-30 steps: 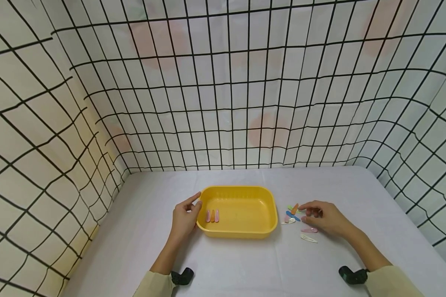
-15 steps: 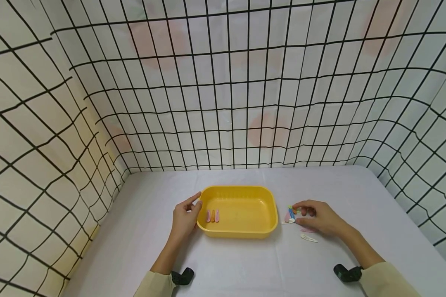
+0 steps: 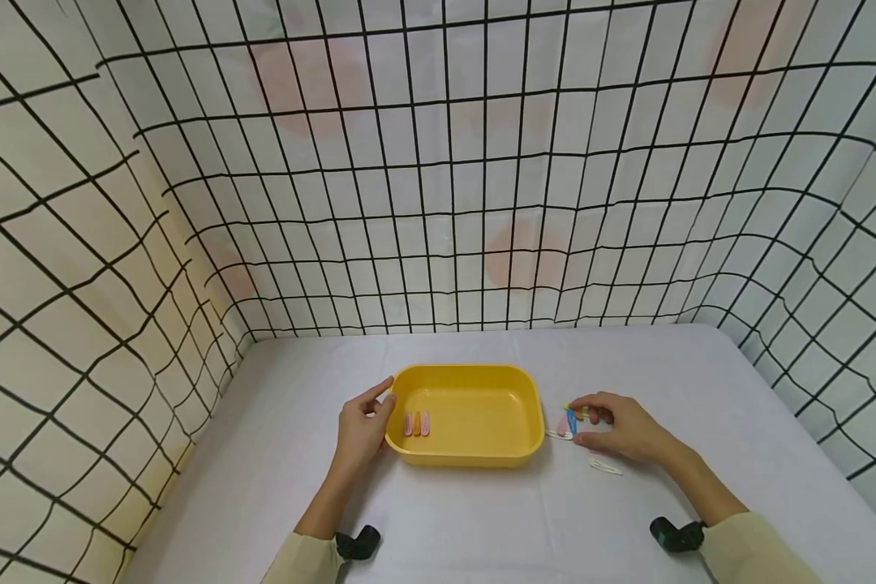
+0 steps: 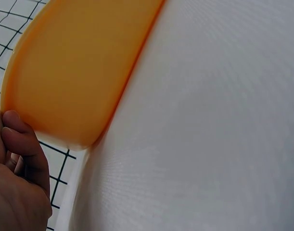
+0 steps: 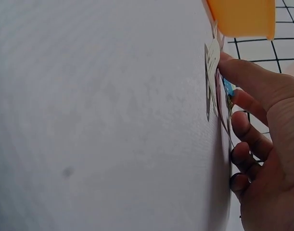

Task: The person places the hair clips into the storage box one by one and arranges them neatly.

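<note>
The yellow plastic tray [image 3: 467, 460] stands in the middle of the table. My left hand [image 3: 362, 427] grips its left rim, with bent fingers against the edge in the left wrist view. Inside the tray, at the left, an orange snap hair clip [image 3: 418, 424] lies between two pink ones. Right of the tray, my right hand [image 3: 625, 430] pinches a blue hair clip [image 3: 572, 419] between thumb and fingers, low over a small pile. A pink clip [image 3: 562, 426], a white clip [image 3: 558, 435] and an orange clip [image 3: 579, 414] lie there, partly covered.
Another white hair clip [image 3: 606, 467] lies on the table nearer to me, below the right hand. White cloth covers the table [image 3: 482, 527]. White walls with a black grid [image 3: 467, 186] rise at the back and both sides.
My right hand has moved left and closed on the blue clip, which has turned from slanting to nearly upright in view. The left hand and tray stay in place.
</note>
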`<state>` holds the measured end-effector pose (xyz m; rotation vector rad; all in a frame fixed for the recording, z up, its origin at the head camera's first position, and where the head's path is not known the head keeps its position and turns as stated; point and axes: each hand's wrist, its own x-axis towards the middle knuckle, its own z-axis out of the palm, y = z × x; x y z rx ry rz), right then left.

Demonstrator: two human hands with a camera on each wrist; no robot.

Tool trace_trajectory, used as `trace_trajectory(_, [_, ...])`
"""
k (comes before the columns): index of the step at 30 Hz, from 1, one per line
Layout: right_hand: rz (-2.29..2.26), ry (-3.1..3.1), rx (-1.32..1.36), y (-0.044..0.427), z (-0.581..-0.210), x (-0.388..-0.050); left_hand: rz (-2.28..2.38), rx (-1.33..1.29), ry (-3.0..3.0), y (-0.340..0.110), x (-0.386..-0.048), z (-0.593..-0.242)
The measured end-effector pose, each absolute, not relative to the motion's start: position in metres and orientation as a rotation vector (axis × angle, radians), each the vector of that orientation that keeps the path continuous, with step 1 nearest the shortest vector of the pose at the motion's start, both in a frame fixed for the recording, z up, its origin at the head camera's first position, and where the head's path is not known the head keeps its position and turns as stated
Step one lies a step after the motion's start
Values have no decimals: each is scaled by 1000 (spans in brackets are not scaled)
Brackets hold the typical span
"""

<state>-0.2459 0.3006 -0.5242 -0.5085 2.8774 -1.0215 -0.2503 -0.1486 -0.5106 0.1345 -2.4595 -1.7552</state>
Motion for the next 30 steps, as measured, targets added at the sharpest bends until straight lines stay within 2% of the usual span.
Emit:
trace_trajectory(19, [-918, 2964, -472, 297, -525, -245, -1774, 116, -2453, -148, -252, -511])
trace_trajectory(30, [-1003, 2965, -452, 296, -518, -243, -1766, 132, -2462, -149, -251, -510])
